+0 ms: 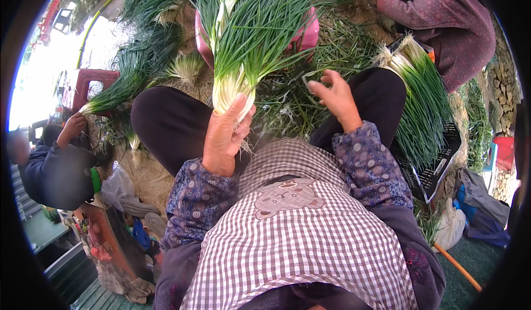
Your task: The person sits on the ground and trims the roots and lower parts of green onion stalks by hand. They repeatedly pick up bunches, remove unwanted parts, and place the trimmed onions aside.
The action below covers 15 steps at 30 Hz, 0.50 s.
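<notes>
My left hand [228,138] is closed around the white root end of a bunch of green onions [249,48], whose green tops fan out away from me over a pink plastic stool or tub [308,30]. To the right, my right hand [334,96] is raised with its fingers apart; a thin pale strand shows by the fingertips, and whether they touch it I cannot tell. Beneath both hands lies a heap of loose green trimmings [290,111]. Past my right knee, a large stack of green onions [423,102] rests on a black plastic crate [448,144], roots away from me.
More green onions [145,57] lie on the ground at the upper left. A person [58,169] at the left holds a bunch near a dark red stool [99,77]. Another person [448,23] works at the upper right. A white plastic bag [449,225] sits at the lower right.
</notes>
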Tool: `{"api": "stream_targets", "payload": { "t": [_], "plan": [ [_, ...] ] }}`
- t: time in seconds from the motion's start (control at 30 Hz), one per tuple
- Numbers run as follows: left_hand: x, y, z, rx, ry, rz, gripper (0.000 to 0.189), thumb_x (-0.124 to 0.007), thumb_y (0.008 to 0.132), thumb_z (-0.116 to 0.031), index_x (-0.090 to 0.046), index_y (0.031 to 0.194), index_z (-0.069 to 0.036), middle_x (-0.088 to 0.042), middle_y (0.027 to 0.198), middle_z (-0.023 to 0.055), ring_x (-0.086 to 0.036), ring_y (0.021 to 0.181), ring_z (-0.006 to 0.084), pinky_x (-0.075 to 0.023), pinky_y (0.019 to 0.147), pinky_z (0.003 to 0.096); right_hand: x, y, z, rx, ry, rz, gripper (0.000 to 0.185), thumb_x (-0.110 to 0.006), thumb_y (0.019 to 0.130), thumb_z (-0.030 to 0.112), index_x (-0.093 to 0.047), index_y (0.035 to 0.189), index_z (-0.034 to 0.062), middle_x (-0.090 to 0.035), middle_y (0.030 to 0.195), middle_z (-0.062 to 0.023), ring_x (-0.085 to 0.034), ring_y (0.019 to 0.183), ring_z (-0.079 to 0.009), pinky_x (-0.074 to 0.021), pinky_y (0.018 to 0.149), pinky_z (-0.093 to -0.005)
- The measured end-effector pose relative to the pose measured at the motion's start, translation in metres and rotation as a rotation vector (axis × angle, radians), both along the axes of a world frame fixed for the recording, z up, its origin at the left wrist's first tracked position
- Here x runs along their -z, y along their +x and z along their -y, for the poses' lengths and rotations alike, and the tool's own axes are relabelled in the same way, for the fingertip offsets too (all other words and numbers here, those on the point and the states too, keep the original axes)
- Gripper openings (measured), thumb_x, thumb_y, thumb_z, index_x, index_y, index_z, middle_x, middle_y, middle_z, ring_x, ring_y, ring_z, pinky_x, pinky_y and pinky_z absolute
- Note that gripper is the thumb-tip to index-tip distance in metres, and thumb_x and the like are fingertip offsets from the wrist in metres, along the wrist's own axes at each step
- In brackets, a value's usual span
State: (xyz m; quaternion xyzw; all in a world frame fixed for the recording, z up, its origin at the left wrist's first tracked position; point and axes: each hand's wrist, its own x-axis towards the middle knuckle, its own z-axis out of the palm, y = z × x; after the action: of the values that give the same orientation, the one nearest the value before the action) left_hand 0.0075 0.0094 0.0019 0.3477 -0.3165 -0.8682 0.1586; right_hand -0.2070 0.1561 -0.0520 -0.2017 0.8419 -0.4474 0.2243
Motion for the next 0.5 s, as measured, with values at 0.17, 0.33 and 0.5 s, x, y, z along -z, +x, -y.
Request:
{"api": "stream_targets", "payload": {
  "t": [0.17,0.33,0.5],
  "plan": [
    [0.006,0.002,-0.002,0.160,-0.117,-0.114,0.040,-0.071,0.087,-0.011,-0.052,0.121,-0.003,-0.062,0.089,0.0056,-0.043,0.054,0.0015,-0.0292,0.041,0.0146,-0.038,0.050,0.017,-0.406,-0.444,-0.052,0.029,-0.071,0.084,0.016,-0.064,0.107,-0.0012,-0.067,0.090,-0.0110,-0.065,0.069,-0.0189,-0.0516,0.065,-0.0303],
    [0.006,0.003,0.000,0.139,-0.120,-0.096,0.038,-0.070,0.085,-0.005,-0.053,0.119,-0.002,-0.061,0.089,0.0031,-0.043,0.054,0.0010,-0.0295,0.041,0.0147,-0.051,0.053,0.038,-0.576,-0.412,-0.091,0.012,-0.068,0.085,0.010,-0.065,0.084,-0.0018,-0.057,0.070,-0.0042,-0.053,0.060,-0.0093,-0.0438,0.055,-0.0270],
    [0.006,0.003,0.001,0.107,-0.090,-0.032,0.036,-0.071,0.085,-0.006,-0.054,0.116,-0.002,-0.061,0.086,0.0026,-0.042,0.051,0.0013,-0.0299,0.041,0.0147,-0.045,0.030,0.026,-0.180,-0.073,-0.334,0.012,-0.067,0.082,0.013,-0.063,0.077,0.0028,-0.058,0.072,-0.0091,-0.058,0.061,-0.0218,-0.0462,0.057,-0.0340]
  ]
}}
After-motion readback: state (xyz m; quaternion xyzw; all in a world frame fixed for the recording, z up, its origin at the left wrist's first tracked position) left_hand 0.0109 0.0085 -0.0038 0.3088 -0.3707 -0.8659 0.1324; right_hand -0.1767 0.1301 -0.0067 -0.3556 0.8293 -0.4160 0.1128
